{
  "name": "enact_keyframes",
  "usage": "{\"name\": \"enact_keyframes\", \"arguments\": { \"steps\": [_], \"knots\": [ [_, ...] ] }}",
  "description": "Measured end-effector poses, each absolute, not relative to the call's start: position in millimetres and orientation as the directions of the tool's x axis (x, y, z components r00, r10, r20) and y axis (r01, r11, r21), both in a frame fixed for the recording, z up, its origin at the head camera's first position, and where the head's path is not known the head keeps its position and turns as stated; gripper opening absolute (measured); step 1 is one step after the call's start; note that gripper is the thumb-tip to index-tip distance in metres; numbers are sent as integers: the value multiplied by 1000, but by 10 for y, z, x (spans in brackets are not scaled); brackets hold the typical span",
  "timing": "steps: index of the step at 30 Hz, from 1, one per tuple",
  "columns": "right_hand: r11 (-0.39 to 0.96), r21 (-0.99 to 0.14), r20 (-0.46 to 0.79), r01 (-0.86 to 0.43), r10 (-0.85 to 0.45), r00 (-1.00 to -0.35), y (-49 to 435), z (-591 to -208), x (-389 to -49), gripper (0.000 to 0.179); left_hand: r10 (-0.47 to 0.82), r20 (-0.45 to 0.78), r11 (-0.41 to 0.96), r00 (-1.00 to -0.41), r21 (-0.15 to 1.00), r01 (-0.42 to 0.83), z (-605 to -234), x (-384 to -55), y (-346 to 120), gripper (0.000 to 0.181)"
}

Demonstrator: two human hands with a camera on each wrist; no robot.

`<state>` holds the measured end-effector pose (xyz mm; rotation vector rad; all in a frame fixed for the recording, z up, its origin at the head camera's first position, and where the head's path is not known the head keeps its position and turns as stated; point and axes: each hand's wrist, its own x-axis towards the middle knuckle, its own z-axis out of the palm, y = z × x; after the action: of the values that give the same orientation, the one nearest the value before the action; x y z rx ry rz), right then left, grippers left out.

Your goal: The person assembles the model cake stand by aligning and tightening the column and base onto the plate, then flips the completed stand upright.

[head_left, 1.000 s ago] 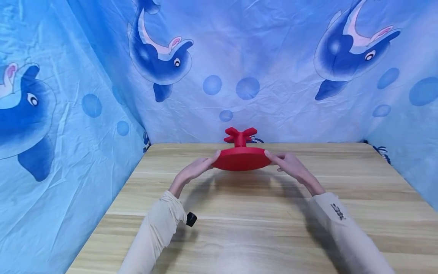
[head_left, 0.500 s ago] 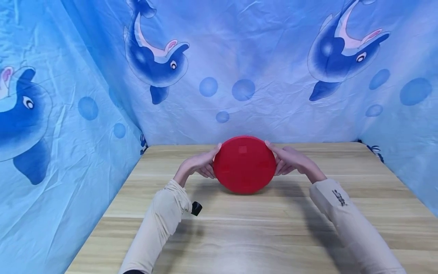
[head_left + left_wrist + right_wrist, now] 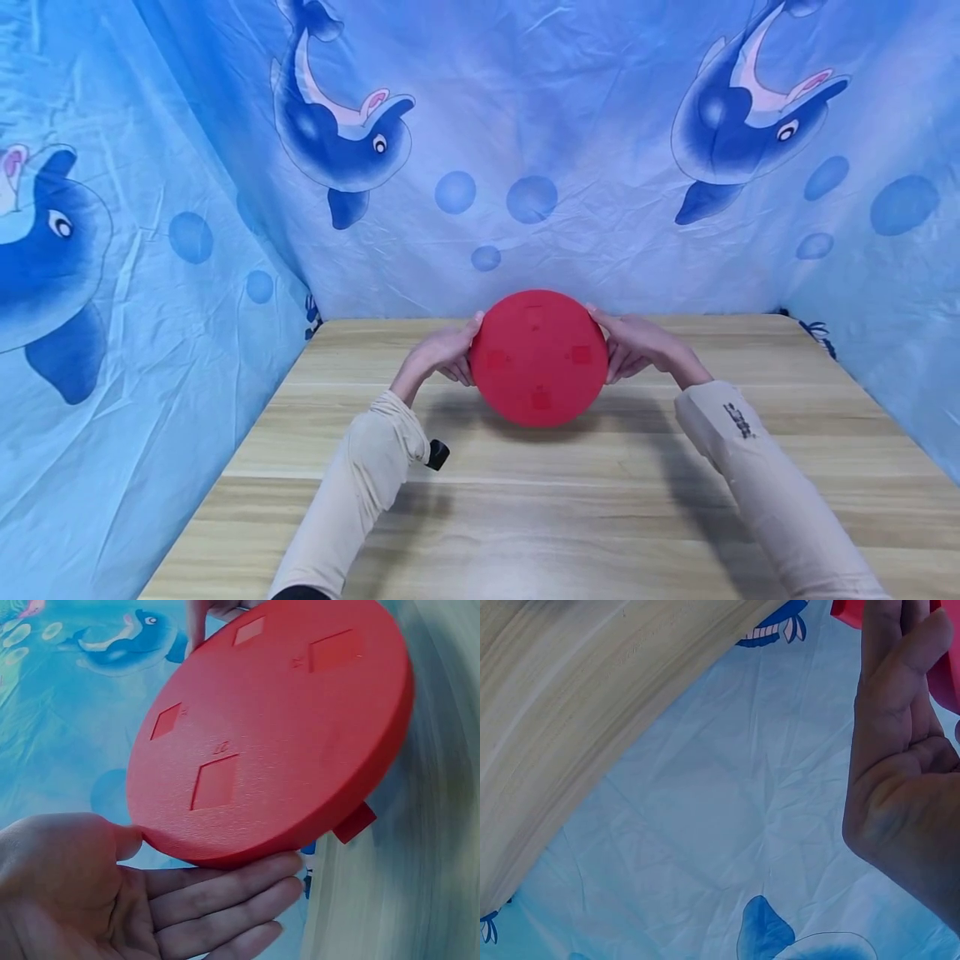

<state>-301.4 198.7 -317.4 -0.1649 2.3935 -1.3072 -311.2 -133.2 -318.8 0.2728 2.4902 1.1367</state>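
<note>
A red round disc [image 3: 540, 358], like a small stand's top, is tilted up so its flat face points at the head camera. Several square recesses with small marks show on that face. My left hand [image 3: 448, 352] grips its left rim, thumb at the edge and fingers behind; in the left wrist view these fingers [image 3: 225, 904] lie fairly straight along the rim. Opposite, my right hand [image 3: 637, 344] holds the right rim with the thumb near the upper edge. A red block [image 3: 354, 823] pokes out behind the disc; the rest of its back is hidden.
The disc is held over a wood-grain table [image 3: 555, 517]. Blue cloth printed with dolphins [image 3: 345, 125] hangs behind the table and at both sides. A small black piece [image 3: 437, 454] sits by the left sleeve.
The disc has been tipped from nearly edge-on to facing the camera, its stem and cross-shaped foot passing out of sight behind it. Its recesses have become visible. Both hands kept hold of the rim.
</note>
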Motion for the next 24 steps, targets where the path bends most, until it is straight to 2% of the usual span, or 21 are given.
{"name": "enact_keyframes", "arguments": {
  "steps": [8,14,24],
  "knots": [
    [545,-836,-271,70,-299,-915,2033,-3187,-3020,86,274,-139,681,-951,727,90,-3274,-3113,-1288,86],
    [535,-842,-264,68,-298,-918,2037,-3202,-3027,82,234,-76,663,-969,742,102,-3340,-3104,-1272,81],
    [509,-853,-290,119,-272,-918,2046,-3314,-3063,61,160,-47,596,-986,801,59,-3454,-3137,-1212,61]
  ]
}}
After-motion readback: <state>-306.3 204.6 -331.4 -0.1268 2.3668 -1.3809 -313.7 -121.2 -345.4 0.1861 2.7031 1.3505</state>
